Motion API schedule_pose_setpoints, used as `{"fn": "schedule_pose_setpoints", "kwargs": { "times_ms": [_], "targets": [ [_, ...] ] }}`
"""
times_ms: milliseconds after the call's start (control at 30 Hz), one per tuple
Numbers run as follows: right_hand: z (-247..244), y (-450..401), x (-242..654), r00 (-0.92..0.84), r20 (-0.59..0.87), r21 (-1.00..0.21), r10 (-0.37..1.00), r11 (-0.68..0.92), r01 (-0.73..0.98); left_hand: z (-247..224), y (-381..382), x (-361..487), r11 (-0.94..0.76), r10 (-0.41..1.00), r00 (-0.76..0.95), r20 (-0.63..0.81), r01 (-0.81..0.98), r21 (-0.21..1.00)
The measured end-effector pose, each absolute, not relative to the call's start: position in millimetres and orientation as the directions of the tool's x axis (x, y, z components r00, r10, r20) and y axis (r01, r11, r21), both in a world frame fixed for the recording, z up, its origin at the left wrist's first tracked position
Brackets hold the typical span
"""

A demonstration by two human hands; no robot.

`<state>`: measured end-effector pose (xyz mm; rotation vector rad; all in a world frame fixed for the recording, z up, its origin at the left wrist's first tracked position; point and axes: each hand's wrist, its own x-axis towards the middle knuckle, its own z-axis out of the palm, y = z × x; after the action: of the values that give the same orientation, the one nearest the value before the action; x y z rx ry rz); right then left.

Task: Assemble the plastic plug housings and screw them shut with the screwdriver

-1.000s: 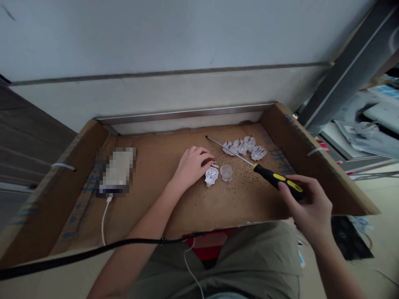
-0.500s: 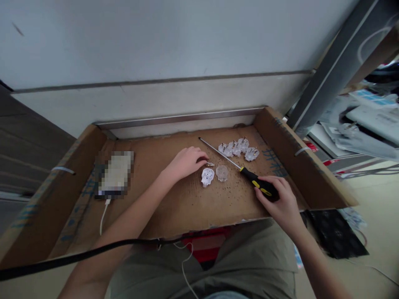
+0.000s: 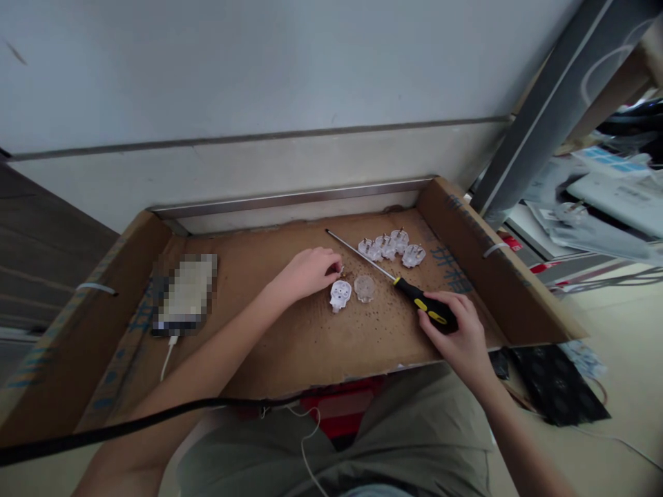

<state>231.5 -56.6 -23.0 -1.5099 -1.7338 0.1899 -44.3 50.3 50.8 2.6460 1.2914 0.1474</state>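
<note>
My left hand (image 3: 315,271) is closed at the fingertips on a small metal piece (image 3: 342,273), mostly covered by the fingers. Just below those fingers a white plug half (image 3: 340,295) lies on the cardboard, its inner side up. Beside it is a clear plastic plug cover (image 3: 364,288). My right hand (image 3: 460,335) is wrapped around the black and yellow handle of a long screwdriver (image 3: 420,298). The screwdriver lies slanted, its tip pointing away to the upper left. Past its shaft stand several clear plugs (image 3: 398,240) with their metal pins up.
The work surface is a cardboard tray (image 3: 290,345) with raised side walls, strewn with dark specks. A pixelated phone-like device (image 3: 187,293) with a white cable (image 3: 166,359) lies at left. A black strap (image 3: 155,417) crosses in front. Bagged items (image 3: 611,193) lie on the right.
My left fingers have closed in over the small metal piece, which showed more before. The view has shifted slightly; my right hand stays on the screwdriver.
</note>
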Motion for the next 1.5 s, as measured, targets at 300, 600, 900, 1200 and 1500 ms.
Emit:
{"fn": "schedule_pose_setpoints", "kwargs": {
  "times_ms": [300, 600, 900, 1200, 1500],
  "targets": [
    [-24, -56, 231, 0.060, 0.462, -0.606, 0.885, 0.266, 0.750, 47, 48, -47, -0.444, 0.873, 0.485, 0.054, 0.743, 0.502],
    [-23, -56, 230, 0.071, 0.452, -0.611, 0.889, 0.251, 0.751, 44, 10, -11, -0.643, 0.718, 0.689, 0.099, 0.602, 0.473],
    [-23, -56, 230, 0.076, 0.457, -0.606, 0.886, 0.248, 0.756, 35, 12, -10, -0.720, 0.676, 0.730, 0.100, 0.626, 0.299],
    [-22, -55, 229, 0.078, 0.459, -0.606, 0.885, 0.248, 0.755, 35, 16, -12, -0.671, 0.710, 0.686, 0.156, 0.594, 0.444],
    [-25, -55, 230, 0.078, 0.455, -0.604, 0.887, 0.244, 0.759, 29, 18, -12, -0.686, 0.712, 0.677, 0.185, 0.615, 0.389]
  ]
}}
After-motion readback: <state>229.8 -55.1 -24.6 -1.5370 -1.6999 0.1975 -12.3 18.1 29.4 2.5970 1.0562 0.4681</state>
